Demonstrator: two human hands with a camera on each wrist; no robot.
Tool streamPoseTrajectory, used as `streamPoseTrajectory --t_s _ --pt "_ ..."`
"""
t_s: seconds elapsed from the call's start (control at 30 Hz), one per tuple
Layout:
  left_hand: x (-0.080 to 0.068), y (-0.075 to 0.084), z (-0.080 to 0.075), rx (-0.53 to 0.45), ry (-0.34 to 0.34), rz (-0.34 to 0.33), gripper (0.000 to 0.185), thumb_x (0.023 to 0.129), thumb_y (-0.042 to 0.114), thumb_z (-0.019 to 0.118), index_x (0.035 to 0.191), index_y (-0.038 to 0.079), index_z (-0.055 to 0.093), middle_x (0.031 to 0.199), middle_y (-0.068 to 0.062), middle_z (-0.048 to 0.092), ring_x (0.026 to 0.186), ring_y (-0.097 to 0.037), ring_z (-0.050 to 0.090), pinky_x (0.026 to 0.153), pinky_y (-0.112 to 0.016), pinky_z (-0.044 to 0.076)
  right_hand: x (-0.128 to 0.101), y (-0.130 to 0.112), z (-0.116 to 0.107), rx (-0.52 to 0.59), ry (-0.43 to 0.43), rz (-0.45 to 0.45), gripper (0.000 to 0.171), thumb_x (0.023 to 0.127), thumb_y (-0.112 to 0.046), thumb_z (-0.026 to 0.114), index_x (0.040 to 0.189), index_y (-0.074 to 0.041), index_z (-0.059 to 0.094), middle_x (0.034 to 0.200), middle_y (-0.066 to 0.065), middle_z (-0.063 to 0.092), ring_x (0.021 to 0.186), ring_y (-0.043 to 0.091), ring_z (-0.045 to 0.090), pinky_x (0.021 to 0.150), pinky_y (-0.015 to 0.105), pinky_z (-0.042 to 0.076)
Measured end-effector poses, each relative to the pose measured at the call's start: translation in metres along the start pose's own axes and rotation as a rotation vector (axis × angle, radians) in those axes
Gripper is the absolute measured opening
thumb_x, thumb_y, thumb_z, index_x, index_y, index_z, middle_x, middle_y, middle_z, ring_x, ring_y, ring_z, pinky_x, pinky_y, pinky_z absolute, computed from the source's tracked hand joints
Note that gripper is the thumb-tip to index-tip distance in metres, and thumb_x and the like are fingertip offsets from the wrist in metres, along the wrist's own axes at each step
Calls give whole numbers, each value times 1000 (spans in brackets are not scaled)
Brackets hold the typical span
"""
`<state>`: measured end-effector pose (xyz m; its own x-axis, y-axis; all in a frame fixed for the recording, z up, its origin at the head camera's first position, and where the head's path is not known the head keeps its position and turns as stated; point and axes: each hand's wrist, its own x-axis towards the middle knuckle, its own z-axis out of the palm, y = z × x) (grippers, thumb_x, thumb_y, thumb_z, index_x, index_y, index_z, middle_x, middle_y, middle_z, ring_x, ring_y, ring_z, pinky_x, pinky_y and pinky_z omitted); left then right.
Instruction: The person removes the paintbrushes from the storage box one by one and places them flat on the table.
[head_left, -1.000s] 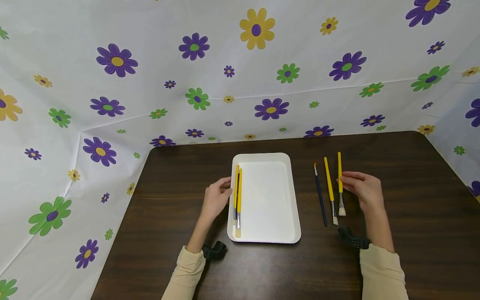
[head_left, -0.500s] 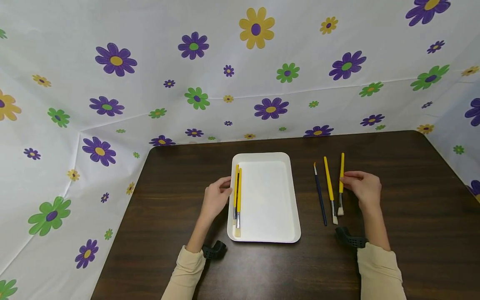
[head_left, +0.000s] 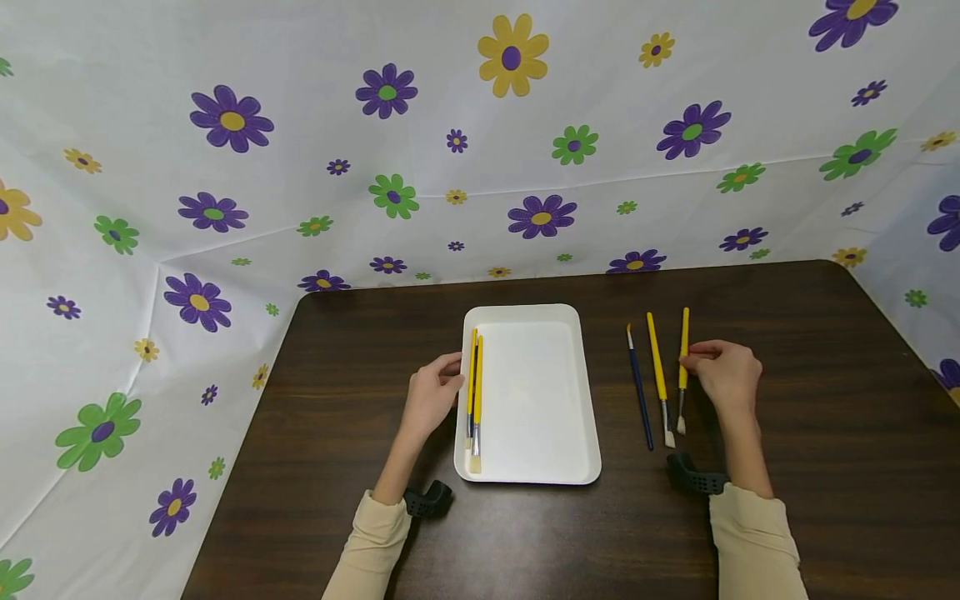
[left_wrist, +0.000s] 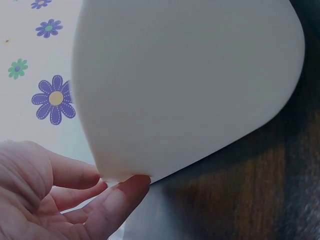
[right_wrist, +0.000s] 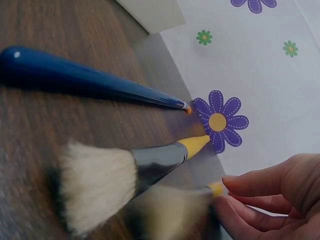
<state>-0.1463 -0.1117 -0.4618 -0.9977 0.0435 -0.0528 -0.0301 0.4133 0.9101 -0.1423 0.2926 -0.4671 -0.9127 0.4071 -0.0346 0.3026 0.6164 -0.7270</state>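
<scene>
On the left side of the white tray [head_left: 536,383], my left hand [head_left: 433,396] pinches the rim between thumb and fingers; the left wrist view shows the fingertips [left_wrist: 135,185] on the tray's edge. My right hand [head_left: 727,375] holds a yellow-handled paintbrush [head_left: 684,333] by its handle, bristles pointing toward me. That brush's bristles [right_wrist: 172,212] look blurred in the right wrist view. Left of it lie another yellow paintbrush [head_left: 656,358] and a dark blue paintbrush [head_left: 639,387], whose orange tip points away. Inside the tray, yellow paintbrushes [head_left: 478,383] lie along the left wall with a dark handle between them.
A dark wooden table [head_left: 525,542] carries everything. A white cloth with printed flowers [head_left: 540,215] hangs behind the table's far edge and along both sides. Black wrist straps [head_left: 427,500] sit on both wrists.
The held yellow paintbrush has moved slightly right and turned on its own axis, so its bristles look narrower. My right forearm has shifted a little left. The left hand and tray stay still.
</scene>
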Motion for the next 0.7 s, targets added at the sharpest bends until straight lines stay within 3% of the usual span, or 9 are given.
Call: streamPoseTrajectory --t_s 0.1,0.23,0.33,0.7 --pt "0 0 0 -4 0 -2 38 100 0 61 137 -6 62 123 -25 68 100 -36 72 70 -39 64 0 -1 0 -1 -11 -7 29 96 -10 73 113 14 72 93 23 76 72 21 65 65 31 45" --pt "0 0 0 -6 -1 -4 38 100 0 61 137 -6 62 122 -25 68 101 -36 72 69 -38 64 -1 -2 -1 8 -20 -4 30 97 -11 72 114 14 72 93 22 76 60 -2 56 62 23 45" --pt "0 1 0 -3 1 -4 38 99 -1 61 137 -6 62 122 -25 68 101 -36 72 69 -38 64 0 -3 -1 27 -26 -1 30 99 -11 70 114 15 71 94 23 76 57 -12 52 57 16 44" --pt "0 1 0 -7 0 -3 38 100 0 62 137 -5 63 123 -24 68 100 -35 72 68 -37 63 -1 -1 -2 52 -30 -9 33 102 -15 66 115 15 70 91 22 76 56 -11 55 56 13 42"
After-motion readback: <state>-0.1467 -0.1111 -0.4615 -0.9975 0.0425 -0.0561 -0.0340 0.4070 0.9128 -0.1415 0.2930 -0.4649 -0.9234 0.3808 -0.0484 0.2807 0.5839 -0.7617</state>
